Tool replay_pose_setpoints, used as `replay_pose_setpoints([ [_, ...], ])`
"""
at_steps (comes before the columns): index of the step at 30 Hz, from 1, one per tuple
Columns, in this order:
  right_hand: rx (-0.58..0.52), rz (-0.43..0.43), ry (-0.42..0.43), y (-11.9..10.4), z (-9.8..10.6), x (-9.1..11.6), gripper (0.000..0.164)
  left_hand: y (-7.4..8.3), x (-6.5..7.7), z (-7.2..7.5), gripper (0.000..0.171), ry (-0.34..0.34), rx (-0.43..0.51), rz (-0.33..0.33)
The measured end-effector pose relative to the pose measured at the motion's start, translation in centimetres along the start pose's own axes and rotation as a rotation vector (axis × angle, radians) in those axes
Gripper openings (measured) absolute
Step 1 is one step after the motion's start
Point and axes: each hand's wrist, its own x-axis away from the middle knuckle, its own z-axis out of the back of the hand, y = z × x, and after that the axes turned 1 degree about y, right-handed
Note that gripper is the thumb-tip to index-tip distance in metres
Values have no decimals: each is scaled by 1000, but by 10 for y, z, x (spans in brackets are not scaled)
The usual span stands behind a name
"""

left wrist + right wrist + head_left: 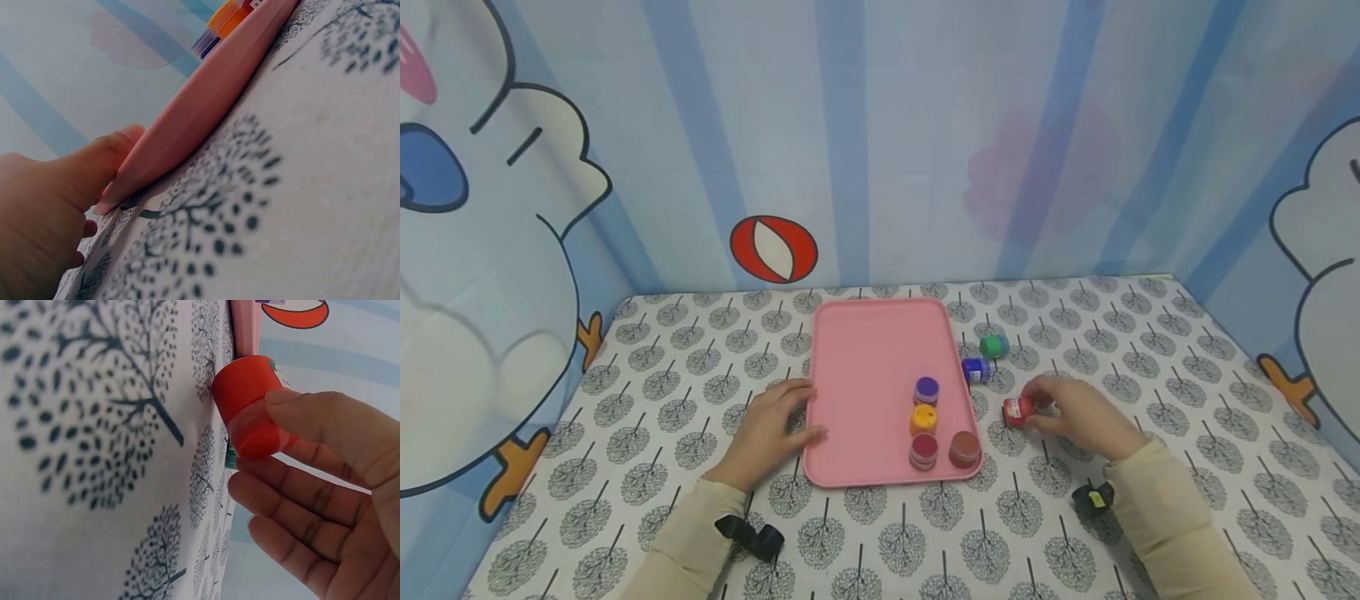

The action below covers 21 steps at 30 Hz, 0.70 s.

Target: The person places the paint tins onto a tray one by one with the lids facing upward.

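Observation:
On the patterned cloth lies a pink tray (872, 358). My left hand (771, 429) rests at its left edge, the thumb over the rim, as the left wrist view also shows. To the right of the tray, my right hand (1078, 412) pinches a small red paint jar (250, 406) between thumb and fingers, tilted close to the cloth. Inside the tray, toward its right side, stand a purple jar (927, 390), an orange jar (923, 419), a dark red jar (923, 451) and a brown jar (965, 449).
A blue jar (976, 370) lies on its side against the tray's right edge. Beyond it a green jar (994, 346) also lies on its side. Cartoon-printed curtains (910, 150) stand behind the table. Black wrist cameras are strapped on both sleeves.

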Motion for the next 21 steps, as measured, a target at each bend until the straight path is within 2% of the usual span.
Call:
replay_pose_setpoints([
  [9,7,58,50,-3,0,-1,24,-2,0,-1,60,8,-7,-12],
  [21,45,106,121,-12,3,-2,34,-3,-1,-2,60,-4,-15,-6],
])
